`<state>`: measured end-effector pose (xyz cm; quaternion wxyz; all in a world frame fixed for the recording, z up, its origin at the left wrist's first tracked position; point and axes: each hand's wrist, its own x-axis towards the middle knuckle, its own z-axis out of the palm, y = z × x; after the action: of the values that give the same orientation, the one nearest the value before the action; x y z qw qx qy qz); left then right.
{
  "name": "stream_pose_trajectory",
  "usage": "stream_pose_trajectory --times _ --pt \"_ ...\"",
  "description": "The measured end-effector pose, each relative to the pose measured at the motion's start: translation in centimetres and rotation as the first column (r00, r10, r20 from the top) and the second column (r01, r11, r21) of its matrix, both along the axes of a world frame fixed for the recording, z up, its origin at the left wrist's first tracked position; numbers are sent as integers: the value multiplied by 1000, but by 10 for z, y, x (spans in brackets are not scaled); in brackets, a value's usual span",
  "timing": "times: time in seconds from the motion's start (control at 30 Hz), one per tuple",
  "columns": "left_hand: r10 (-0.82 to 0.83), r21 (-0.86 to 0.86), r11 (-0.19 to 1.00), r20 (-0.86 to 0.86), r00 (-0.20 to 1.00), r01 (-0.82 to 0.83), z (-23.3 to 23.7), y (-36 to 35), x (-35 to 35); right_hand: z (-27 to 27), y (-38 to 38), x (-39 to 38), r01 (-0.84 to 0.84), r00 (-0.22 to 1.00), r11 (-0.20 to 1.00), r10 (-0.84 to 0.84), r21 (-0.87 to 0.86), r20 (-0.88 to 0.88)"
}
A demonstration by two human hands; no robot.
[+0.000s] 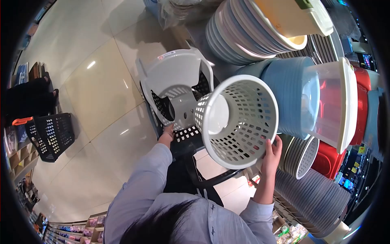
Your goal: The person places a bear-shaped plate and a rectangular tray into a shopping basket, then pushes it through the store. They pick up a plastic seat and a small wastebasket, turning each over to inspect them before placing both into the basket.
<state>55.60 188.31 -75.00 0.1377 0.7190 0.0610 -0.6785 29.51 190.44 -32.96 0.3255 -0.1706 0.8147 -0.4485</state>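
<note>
My right hand (270,156) grips the rim of a light grey round plastic basket (266,87) with slotted walls. The basket is tilted, so its open mouth faces me, and nothing shows inside. My left hand (168,131) is closed at the lower edge of a grey plastic chair (174,69); its fingers are partly hidden. The chair lies in a black shopping basket (187,133) with a slotted side. A dark curved handle (223,177) passes below the round basket.
On my right stand stacked pale tubs (239,34), blue buckets (284,89), a clear bin with a white rim (345,103), red containers (327,160) and grey baskets (313,199). At left, a person in dark clothes (30,97) is near another black basket (53,134). Tiled floor (97,81) lies between.
</note>
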Motion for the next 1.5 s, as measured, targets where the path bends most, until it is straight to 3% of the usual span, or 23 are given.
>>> stream_pose_trajectory --times 0.27,0.37,0.47,0.53,0.57,0.63,0.7,0.77,0.83,0.97,1.03,1.1,1.27,1.33,1.37,1.4,1.5 --pt "101 -92 989 -118 988 -112 -19 1 9 12 10 -6 44 999 999 -44 -29 -20" --pt "154 -2 988 -151 976 -156 6 -14 9 36 21 -11 39 999 996 -40 -75 -12" --pt "88 17 996 -3 996 -88 64 -37 7 69 26 -9 78 996 991 -81 -108 -30" --pt "26 -164 985 -107 994 -43 91 -44 13 83 38 -20 27 998 980 -36 -195 -44" --pt "28 -174 984 -108 994 -47 107 -49 16 90 43 -24 19 999 977 -27 -215 -35" --pt "29 -382 922 -97 995 -64 146 -63 22 109 44 -20 63 997 972 -74 -228 -36" --pt "-56 -388 921 -62 996 28 170 -78 28 122 49 -23 68 986 973 -99 -222 -132" --pt "107 -451 870 -215 971 -196 180 -90 33 126 53 -26 71 985 969 -105 -235 -138" --pt "137 -430 876 -214 967 -219 191 -106 36 129 49 -25 61 983 976 -95 -208 -157" --pt "58 -495 849 -264 963 -187 194 -143 48 105 33 -24 -41 992 979 16 -199 -125" --pt "52 -514 836 -275 960 -193 206 -161 50 85 23 -28 -175 980 959 148 -221 -132" --pt "56 -520 828 -297 953 -211 223 -180 51 85 12 -19 -193 980 974 197 -115 29" --pt "43 -516 824 -352 935 -232 231 -215 56 43 -27 -2 -322 937 947 315 19 151" --pt "48 -501 834 -354 934 -232 232 -226 60 18 -47 5 -449 889 884 428 126 162" --pt "48 -488 842 -357 933 -230 231 -231 61 4 -58 9 -485 864 854 435 189 253" --pt "47 -483 846 -355 934 -226 228 -237 63 -20 -66 6 -567 811 806 509 171 288" --pt "93 -396 887 -350 932 -237 222 -253 68 -85 -96 12 -688 724 650 649 322 235"
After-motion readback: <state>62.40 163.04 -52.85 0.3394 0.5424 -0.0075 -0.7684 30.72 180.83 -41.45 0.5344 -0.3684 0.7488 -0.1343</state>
